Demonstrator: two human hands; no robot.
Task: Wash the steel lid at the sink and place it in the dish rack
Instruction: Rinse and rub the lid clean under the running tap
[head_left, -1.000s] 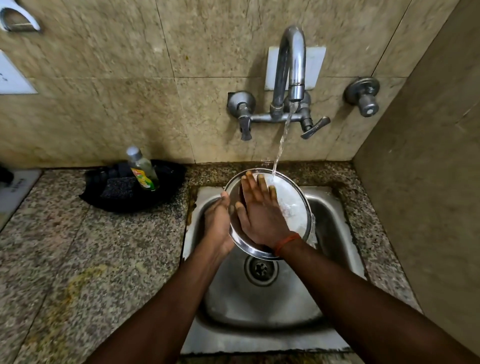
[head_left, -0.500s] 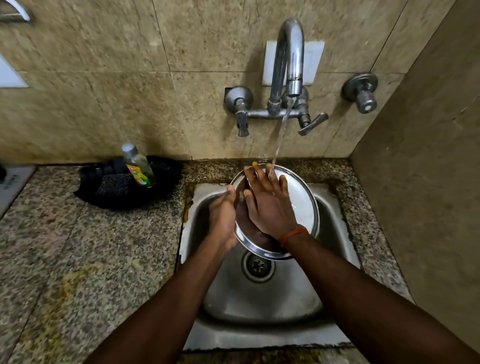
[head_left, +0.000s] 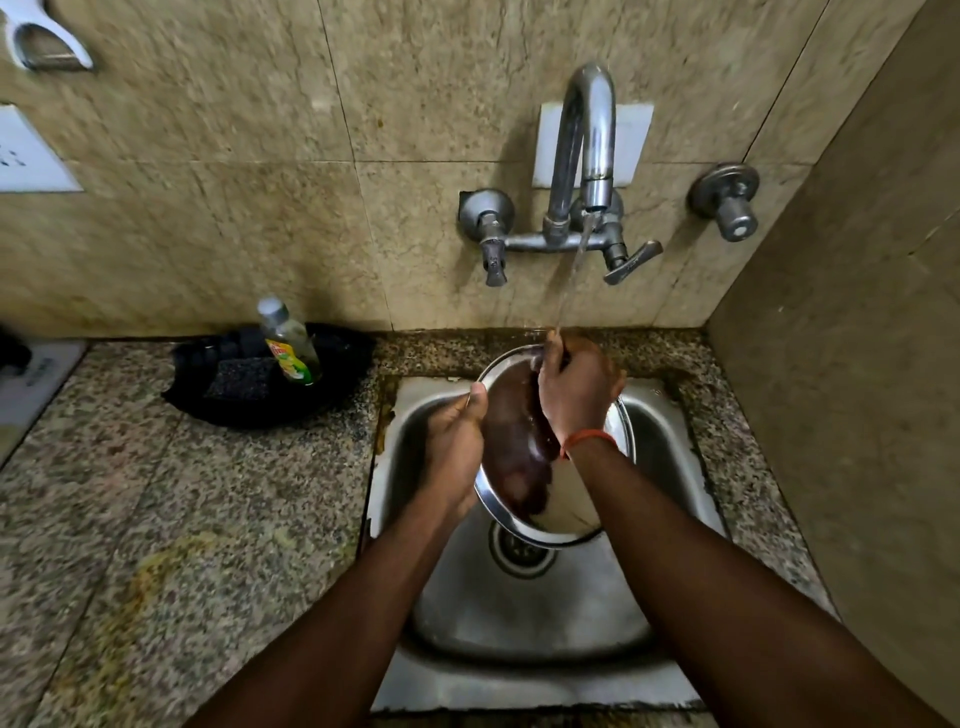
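Speckled granite surface (head_left: 208, 519) surrounds steel sink (head_left: 670, 431); steel lid (head_left: 514, 467) held tilted above drain, under tap (head_left: 584, 150) stream; left hand (head_left: 454, 447) grip pinching lid's left rim; right hand (head_left: 576, 395) grip curled over top rim, fingers pressed together. Risk: wet rim slips, lid drops into sink; stream deflects, splashes surface. Dish rack not in view.
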